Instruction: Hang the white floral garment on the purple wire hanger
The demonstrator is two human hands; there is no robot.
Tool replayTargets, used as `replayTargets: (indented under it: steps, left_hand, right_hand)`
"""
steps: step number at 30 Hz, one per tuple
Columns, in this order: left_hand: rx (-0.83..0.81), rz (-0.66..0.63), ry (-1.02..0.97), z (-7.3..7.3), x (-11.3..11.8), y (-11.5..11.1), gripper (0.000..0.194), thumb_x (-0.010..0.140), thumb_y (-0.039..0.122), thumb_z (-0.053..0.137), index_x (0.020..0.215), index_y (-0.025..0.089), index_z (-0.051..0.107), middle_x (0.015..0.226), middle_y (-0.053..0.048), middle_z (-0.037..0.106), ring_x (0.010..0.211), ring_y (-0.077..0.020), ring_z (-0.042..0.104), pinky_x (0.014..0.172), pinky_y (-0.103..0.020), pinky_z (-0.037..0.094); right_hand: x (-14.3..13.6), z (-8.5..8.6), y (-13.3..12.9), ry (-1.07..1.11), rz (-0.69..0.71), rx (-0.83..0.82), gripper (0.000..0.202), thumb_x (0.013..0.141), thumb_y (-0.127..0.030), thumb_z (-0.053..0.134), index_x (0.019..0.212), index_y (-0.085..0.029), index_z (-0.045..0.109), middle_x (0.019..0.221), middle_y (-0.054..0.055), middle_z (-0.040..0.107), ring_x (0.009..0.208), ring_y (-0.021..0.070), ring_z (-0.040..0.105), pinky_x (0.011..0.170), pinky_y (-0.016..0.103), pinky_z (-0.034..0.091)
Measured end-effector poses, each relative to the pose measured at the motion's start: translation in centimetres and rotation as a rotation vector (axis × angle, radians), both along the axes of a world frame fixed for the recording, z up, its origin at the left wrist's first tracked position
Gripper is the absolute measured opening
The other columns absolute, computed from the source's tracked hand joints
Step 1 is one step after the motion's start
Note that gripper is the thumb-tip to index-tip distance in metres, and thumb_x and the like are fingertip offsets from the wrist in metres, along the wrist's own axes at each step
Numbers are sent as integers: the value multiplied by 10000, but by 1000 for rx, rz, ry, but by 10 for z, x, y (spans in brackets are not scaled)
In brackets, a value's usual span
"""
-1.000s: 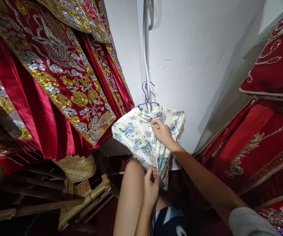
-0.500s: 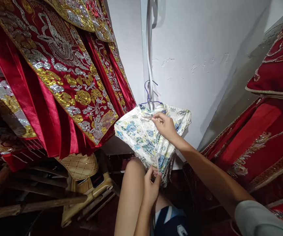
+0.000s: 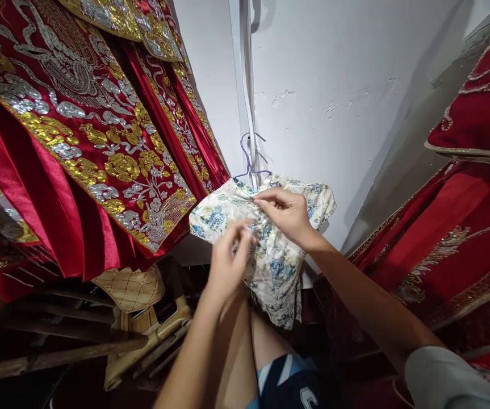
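Observation:
A white garment with blue and green flowers (image 3: 279, 267) hangs from a purple hanger (image 3: 250, 166) against the wall. My right hand (image 3: 285, 210) pinches the cloth at its neckline. In front of the upper chest of the garment is my left hand (image 3: 231, 250), blurred by motion, with its thumb and fingers curled towards each other. Whether it grips any cloth is too smeared to tell. The garment's lower end hangs loose above my legs.
Red costumes with gold and silver sequins (image 3: 123, 165) hang at the left. More beaded red garments (image 3: 449, 210) are at the right. A bamboo chair (image 3: 163, 329) with a quilted cream item (image 3: 132, 288) stands lower left.
My left hand has let go of the garment's lower front and moved up and left. My right hand still pinches the neckline. The view has shifted slightly.

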State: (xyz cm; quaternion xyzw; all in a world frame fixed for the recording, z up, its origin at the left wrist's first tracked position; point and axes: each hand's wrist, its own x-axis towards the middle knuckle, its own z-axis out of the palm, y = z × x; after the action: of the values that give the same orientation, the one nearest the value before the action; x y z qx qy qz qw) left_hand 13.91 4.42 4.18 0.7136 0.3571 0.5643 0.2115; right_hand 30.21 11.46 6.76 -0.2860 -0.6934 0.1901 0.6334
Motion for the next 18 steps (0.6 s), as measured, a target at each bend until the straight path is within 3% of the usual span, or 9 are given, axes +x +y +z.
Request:
replayTargets:
  steps: [2,5,12,15,18]
  left_hand:
    - [154,102,111,35,0,25,324,978,311,537,1259,175,622,884,-38,666,757,-158,597,768,-285,464]
    - [263,92,290,62,5,51,222,973,306,548,1004,153,706,893,-48,691,776,-154,598,777,-276,454]
    - [235,132,43,71,19,54,195,946,323,588,871,156,654,771,-19,640,703,-132,577,653,-240,434]
    - [259,214,-128,76,-1,69,173,946,310,590,864,165,637,770,-6,615,700,-117,556,642,-233,427]
    - [271,351,-304,74,-41,93,139,956,227,556,862,147,619,786,8,582,723,-90,527,681,-220,423]
  right_hand:
    - [2,2,-3,13,-1,19,132,855,-328,694,881,-215,757,713,0,634,587,117,494,560,268,416]
    - [4,2,-5,70,-17,80,111,863,-308,695,890,-224,764,748,4,674,600,119,544,571,271,469]
    - [1,-17,19,5,16,386,190,879,-163,653,991,-251,778,909,14,777,789,158,715,727,310,595]
    - [-1,-37,18,-159,113,263,175,883,-171,633,936,-249,780,815,-1,765,681,147,686,641,298,565]
    - [-4,-58,-2,-157,242,-49,101,879,-254,663,871,-218,757,702,-9,705,543,116,568,507,249,437]
